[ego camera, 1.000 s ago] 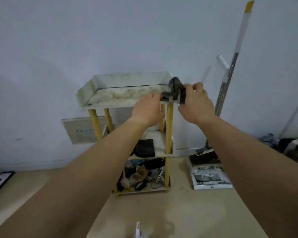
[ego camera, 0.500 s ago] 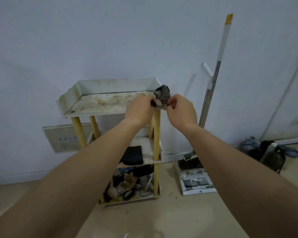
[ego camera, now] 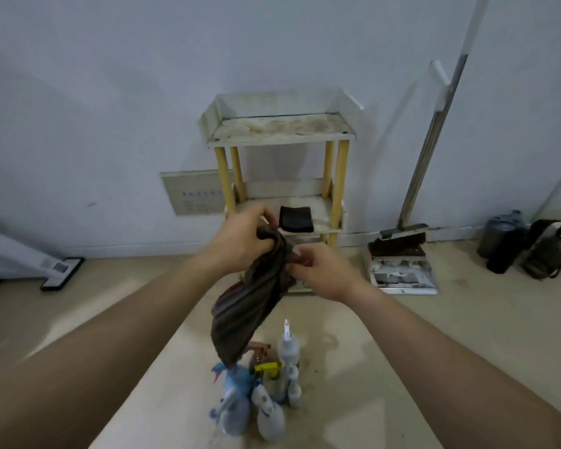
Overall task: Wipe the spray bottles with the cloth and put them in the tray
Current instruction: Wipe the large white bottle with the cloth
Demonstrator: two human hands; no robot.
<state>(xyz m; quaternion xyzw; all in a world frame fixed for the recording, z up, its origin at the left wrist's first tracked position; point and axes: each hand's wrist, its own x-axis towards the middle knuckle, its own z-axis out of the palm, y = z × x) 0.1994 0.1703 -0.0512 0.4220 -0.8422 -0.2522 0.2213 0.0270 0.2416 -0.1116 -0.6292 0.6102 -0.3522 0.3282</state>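
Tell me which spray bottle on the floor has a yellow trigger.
The yellow-triggered bottle stands mid-cluster, between the blue-topped bottle and the tall white bottle; no other shows yellow.

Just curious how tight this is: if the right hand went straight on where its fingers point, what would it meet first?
The right hand points left into the cloth it pinches; behind that likely the left hand, depth unclear.

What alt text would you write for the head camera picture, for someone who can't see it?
The left hand grips the top of a dark striped cloth and the right hand pinches its side. Below it, spray bottles stand clustered on the floor, before a yellow-legged rack against a white wall.
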